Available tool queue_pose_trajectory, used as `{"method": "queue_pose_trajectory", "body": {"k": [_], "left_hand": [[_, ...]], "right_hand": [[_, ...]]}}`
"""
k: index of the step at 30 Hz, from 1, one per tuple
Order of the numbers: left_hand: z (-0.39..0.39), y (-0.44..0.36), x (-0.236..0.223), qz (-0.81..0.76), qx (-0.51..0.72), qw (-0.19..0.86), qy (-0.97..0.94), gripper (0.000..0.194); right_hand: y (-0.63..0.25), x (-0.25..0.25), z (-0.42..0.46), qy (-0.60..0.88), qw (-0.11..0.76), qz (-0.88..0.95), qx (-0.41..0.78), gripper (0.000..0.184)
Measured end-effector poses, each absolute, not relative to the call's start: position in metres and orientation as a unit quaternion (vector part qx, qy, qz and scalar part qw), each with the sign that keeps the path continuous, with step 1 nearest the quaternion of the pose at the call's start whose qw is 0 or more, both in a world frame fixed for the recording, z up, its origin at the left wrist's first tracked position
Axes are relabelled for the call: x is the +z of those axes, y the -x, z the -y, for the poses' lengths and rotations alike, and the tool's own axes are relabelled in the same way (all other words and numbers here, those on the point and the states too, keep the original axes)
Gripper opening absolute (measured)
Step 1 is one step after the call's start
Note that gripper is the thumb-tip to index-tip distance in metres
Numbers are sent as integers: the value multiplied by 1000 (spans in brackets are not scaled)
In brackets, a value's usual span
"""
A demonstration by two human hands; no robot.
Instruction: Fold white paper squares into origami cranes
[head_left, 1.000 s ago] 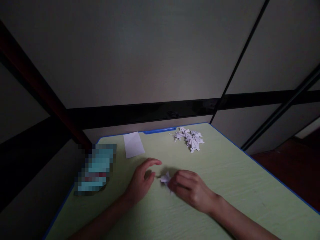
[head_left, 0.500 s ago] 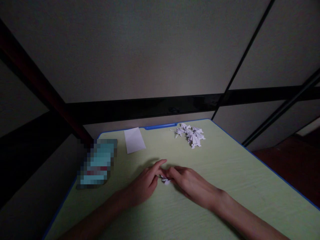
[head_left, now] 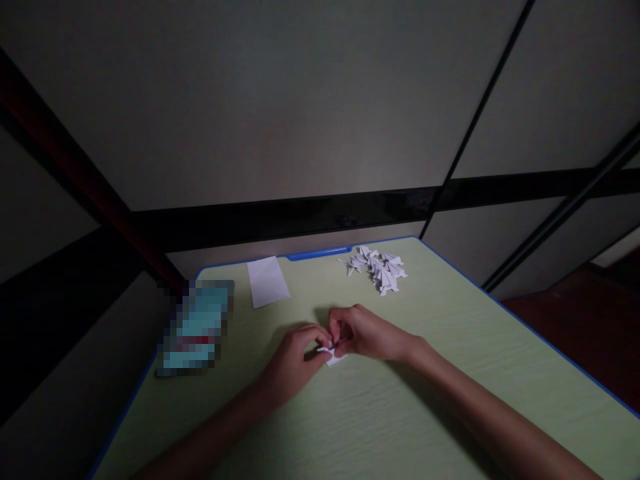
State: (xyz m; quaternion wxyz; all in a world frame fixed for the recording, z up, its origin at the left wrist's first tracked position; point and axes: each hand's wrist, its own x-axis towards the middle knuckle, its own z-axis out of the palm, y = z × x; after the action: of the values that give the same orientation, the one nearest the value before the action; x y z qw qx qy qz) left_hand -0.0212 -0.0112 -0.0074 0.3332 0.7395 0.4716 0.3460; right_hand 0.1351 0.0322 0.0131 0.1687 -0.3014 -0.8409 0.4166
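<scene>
A: Finger state?

B: Left hand (head_left: 295,358) and right hand (head_left: 373,333): fingertips pinching one folded paper (head_left: 334,359), centre.

A: Other counts?

B: One flat sheet (head_left: 269,283), far left; one pixelated turquoise object (head_left: 200,323), left; overlapping paper figures (head_left: 385,275), far right, exact number unclear.

A: Surroundings?

B: Pale green, blue-edged table (head_left: 435,420); dim lighting; panelled wall (head_left: 300,100), far side.

Along the far side of the pale-green, blue-rimmed tabletop (head_left: 460,313), a white paper sheet (head_left: 269,283) is laid left, origami figures (head_left: 385,275) are bunched right, and down by the left edge, a pixelated teal object (head_left: 197,323) is set!
</scene>
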Motion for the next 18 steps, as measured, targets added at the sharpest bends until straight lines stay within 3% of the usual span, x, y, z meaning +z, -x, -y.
{"method": "queue_pose_trajectory", "body": {"k": [5,12,18], "left_hand": [[7,23,-9,-489,339,300,-745,13],[-1,24,-1,-542,197,256,-776,2],[-5,20,5,-559,132,248,-780,5]], "right_hand": [[-133,12,-38,311,172,841,409,20],[-132,10,-43,315,158,846,400,22],[-131,9,-43,307,157,839,421,21]]}}
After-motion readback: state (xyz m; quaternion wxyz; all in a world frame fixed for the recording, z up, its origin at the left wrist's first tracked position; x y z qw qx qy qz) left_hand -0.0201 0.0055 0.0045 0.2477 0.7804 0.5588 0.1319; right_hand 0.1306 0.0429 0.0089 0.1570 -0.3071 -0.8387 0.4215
